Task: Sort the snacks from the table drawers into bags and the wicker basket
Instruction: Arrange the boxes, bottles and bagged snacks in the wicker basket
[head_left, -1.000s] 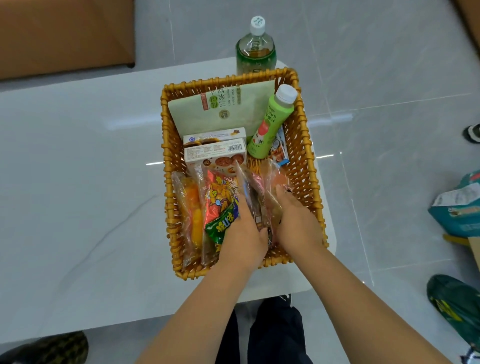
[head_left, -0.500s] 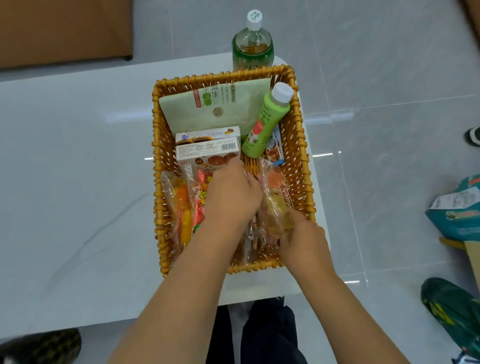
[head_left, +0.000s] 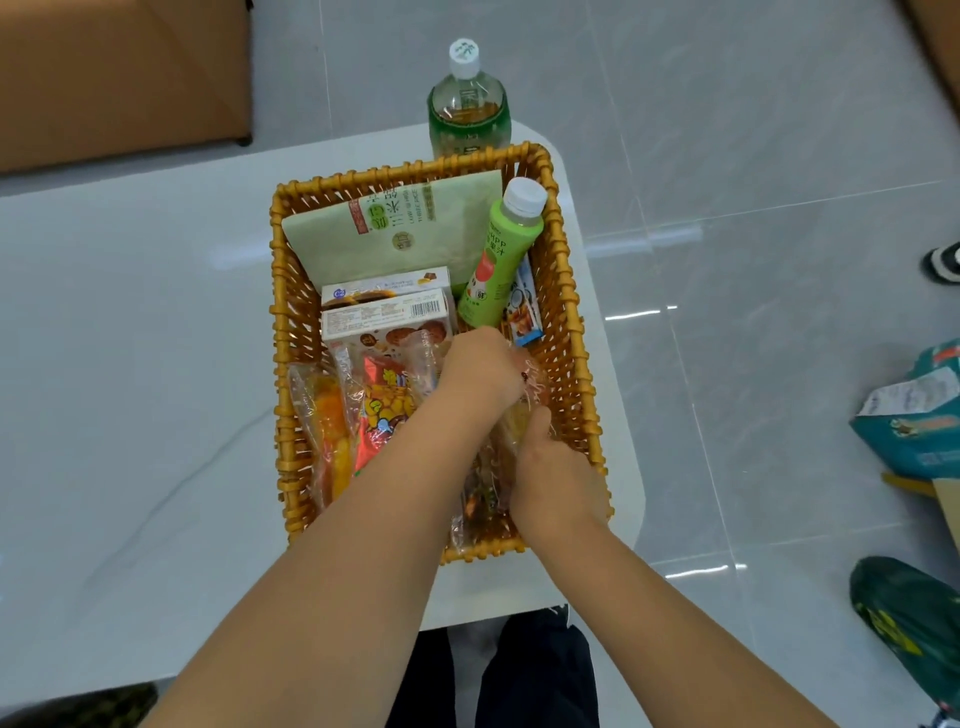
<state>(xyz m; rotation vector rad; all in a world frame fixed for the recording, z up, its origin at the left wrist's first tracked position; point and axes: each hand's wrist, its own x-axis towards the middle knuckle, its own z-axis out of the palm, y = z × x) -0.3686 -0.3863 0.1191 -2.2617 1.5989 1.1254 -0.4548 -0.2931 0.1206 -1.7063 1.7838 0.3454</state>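
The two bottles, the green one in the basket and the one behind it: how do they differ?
The small green bottle lies tilted inside the wicker basket, leaning toward its far right corner; the large tea bottle stands upright on the table, outside the basket's far rim. The small one is slim and opaque green; the large one is broad and clear, showing amber drink above a green label. Both have white caps.

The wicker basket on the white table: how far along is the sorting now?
Mostly filled: the woven wicker basket already holds a pale green pouch, cookie boxes and a green juice bottle. In hand: the left hand and right hand are arranging clear-wrapped snacks. Left: the large green tea bottle stands outside.
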